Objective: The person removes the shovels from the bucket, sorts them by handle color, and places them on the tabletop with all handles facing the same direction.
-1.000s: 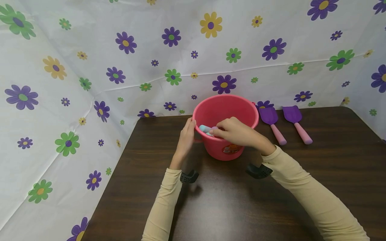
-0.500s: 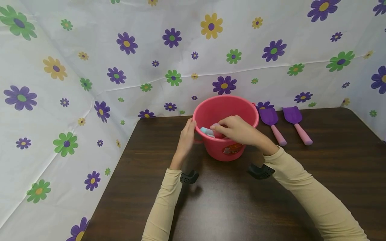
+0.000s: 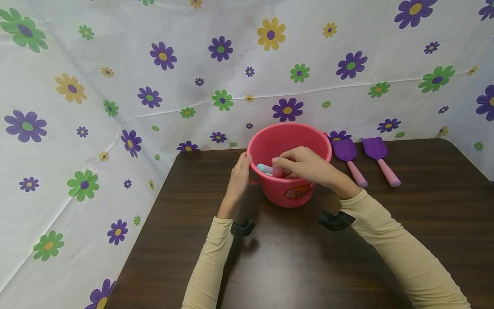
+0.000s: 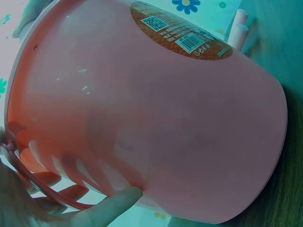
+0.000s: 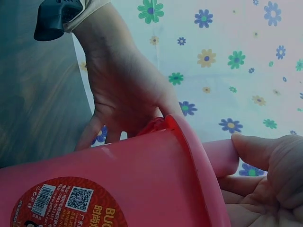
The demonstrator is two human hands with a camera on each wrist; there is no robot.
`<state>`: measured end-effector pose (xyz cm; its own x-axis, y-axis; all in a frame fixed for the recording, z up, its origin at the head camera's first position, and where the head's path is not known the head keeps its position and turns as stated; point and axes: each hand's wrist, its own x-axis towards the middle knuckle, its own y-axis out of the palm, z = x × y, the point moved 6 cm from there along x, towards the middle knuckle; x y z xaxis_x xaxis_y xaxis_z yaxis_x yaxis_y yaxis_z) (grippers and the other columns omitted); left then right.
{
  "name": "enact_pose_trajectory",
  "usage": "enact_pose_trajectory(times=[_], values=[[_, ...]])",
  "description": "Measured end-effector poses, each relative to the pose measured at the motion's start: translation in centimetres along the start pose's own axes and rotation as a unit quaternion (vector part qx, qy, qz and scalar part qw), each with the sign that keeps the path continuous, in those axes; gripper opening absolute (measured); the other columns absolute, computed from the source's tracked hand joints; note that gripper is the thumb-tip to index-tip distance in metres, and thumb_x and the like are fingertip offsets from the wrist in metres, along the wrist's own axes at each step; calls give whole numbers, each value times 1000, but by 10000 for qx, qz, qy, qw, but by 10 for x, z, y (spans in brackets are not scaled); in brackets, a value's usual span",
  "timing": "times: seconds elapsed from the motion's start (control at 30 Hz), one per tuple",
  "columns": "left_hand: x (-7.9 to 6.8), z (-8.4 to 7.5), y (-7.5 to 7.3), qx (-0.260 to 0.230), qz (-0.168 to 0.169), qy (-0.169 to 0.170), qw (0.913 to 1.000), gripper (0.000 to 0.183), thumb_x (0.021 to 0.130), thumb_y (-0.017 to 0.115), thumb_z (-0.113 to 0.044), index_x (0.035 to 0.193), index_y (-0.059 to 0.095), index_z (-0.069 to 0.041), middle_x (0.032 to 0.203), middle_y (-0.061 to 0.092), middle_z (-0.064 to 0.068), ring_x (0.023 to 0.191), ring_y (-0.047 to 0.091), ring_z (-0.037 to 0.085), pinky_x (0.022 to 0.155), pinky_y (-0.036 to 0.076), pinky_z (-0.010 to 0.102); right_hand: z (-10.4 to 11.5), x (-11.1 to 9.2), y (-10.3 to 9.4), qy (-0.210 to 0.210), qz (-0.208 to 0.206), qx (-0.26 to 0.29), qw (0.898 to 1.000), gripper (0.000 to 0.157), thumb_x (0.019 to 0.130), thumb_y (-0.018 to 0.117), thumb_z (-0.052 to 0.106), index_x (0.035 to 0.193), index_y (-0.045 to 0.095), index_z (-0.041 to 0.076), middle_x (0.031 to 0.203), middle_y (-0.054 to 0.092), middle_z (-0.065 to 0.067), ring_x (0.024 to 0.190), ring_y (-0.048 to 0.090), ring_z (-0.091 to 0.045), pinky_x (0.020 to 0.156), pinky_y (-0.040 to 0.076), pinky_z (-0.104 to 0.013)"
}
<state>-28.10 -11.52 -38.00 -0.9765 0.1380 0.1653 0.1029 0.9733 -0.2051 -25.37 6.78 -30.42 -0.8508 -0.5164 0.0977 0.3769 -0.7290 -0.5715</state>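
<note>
A pink bucket (image 3: 270, 191) stands upright near the back of the table, with an oval label on its front. My left hand (image 3: 238, 178) rests against its left side near the rim, thumb extended along the wall in the left wrist view; its other fingers are partly hidden. Over the near rim, my right hand (image 3: 308, 165) pinches the top of a pink rounded handle (image 3: 277, 168) between thumb and fingers. In the right wrist view, this pink handle (image 5: 221, 156) sticks up past the rim; its lower end is hidden. Pale blue handles (image 3: 264, 168) lean inside the bucket beside it.
Two purple shovels with pink handles lie right of the bucket: a nearer shovel (image 3: 345, 151) and a farther-right shovel (image 3: 375, 148). The dark wooden table (image 3: 285, 266) meets a flower-patterned sheet (image 3: 216, 25) behind and at the left.
My right hand has risen slightly and shifted a little right. The pink handle it pinches has tipped more upright and shows more of its length. My left hand has stayed at the bucket.
</note>
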Motion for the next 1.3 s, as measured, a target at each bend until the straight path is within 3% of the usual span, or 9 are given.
enact_pose_trajectory(times=[0.37, 0.73, 1.1, 1.3], values=[[0, 1, 0, -34, -1, 41, 10000, 51, 108, 39, -38, 149, 46, -8, 141, 57, 16, 122, 58, 37, 80, 59, 64, -4, -4, -4, 63, 170, 583, 9981, 31, 106, 58, 25, 101, 76, 1, 94, 76, -9, 92, 76, -25, 84, 63, -38], [0, 1, 0, -91, 8, 38, 10000, 52, 108, 39, -39, 148, 46, -7, 141, 57, 18, 124, 57, 37, 80, 58, 64, 1, -13, -11, 104, 92, 1401, 9900, 31, 108, 55, 20, 108, 73, -6, 101, 74, -19, 96, 76, -32, 84, 63, -39], [-1, 2, 0, -87, 27, 58, 9999, 52, 109, 38, -39, 150, 45, -7, 142, 56, 18, 123, 58, 37, 79, 59, 64, 1, -13, -12, 106, 157, 1576, 9873, 34, 108, 54, 18, 113, 69, -12, 104, 73, -21, 96, 75, -34, 86, 62, -43], [-1, 1, -1, 6, 28, 39, 10000, 52, 109, 38, -39, 149, 46, -8, 141, 57, 17, 121, 60, 36, 76, 63, 55, -2, -14, -15, 238, 55, 1658, 9859, 34, 108, 53, 17, 118, 66, -13, 108, 73, -24, 99, 75, -36, 86, 62, -43]])
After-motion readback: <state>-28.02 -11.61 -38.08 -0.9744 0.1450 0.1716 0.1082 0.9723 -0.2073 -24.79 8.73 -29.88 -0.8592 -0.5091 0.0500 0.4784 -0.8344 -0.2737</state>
